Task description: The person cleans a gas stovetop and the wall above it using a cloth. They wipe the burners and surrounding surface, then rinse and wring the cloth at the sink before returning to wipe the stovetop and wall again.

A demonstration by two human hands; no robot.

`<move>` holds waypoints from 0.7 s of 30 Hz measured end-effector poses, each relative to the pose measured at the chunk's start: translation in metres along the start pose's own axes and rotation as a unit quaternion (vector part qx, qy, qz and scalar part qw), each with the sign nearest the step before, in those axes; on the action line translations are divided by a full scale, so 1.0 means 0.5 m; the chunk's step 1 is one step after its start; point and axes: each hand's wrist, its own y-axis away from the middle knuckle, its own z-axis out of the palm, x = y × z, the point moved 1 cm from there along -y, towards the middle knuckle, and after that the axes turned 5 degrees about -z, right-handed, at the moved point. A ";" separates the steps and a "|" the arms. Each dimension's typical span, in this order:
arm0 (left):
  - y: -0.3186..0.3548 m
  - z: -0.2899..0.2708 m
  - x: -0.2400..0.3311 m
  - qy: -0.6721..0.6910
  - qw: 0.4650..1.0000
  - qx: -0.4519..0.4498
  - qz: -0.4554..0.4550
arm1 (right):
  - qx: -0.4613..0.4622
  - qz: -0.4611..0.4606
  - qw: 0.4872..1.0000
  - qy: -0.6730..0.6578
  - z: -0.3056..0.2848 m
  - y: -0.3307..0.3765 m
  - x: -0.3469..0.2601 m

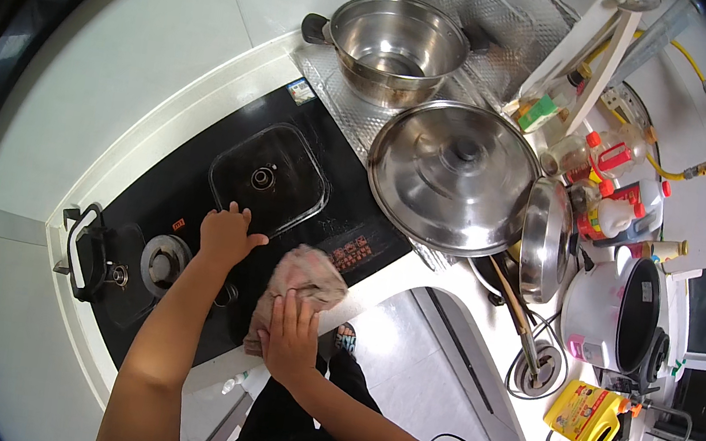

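My right hand (293, 338) holds a pinkish-grey cleaning cloth (310, 279) at the front edge of a black glass gas stove (172, 139). Its fingers press together on top of the cloth, and part of the cloth bunches ahead of them. To the left, my left hand (228, 238) rests at the near rim of the stove's right-hand burner recess (276, 161). Its thumb is spread from the fingers and nothing shows in it. The recess has no burner cap. A loose burner ring (165, 263) lies left of my left wrist, near a black pan support (90, 253).
Behind the stove stands a steel pot (397, 52). A large steel lid (457, 176) lies right of the stove, with a smaller lid (545, 241) beside it. Several bottles (612, 215), a white rice cooker (596, 302) and a yellow jug (586, 416) line the right side.
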 end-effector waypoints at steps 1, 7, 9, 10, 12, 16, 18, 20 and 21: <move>0.002 0.000 0.000 0.000 1.000 0.002 0.002 | -0.010 -0.006 1.000 0.002 -0.005 0.001 -0.010; 0.005 -0.008 0.000 0.011 1.000 0.014 0.007 | 0.098 0.146 0.971 0.161 -0.087 -0.137 0.159; 0.006 -0.011 0.006 0.018 1.000 0.012 0.010 | 0.125 0.162 0.963 0.176 -0.105 -0.151 0.168; 0.010 -0.005 0.006 0.018 0.999 0.026 0.016 | 0.126 0.157 0.965 0.170 -0.091 -0.137 0.151; 0.015 0.014 0.000 0.017 0.998 0.054 0.025 | 0.114 0.124 0.972 0.167 -0.047 -0.081 0.092; 0.044 0.003 -0.042 0.110 0.992 0.022 0.059 | -0.009 0.032 0.993 0.109 0.012 0.002 -0.043; 0.062 0.017 -0.072 0.240 0.967 0.034 0.078 | -0.009 0.021 0.990 0.142 0.004 -0.050 -0.020; 0.099 0.006 -0.086 0.289 0.951 0.074 0.081 | -0.002 0.030 0.981 0.194 -0.004 -0.143 0.027; 0.119 -0.004 -0.087 0.315 0.941 0.095 0.085 | 0.007 0.035 0.975 0.220 -0.003 -0.188 0.062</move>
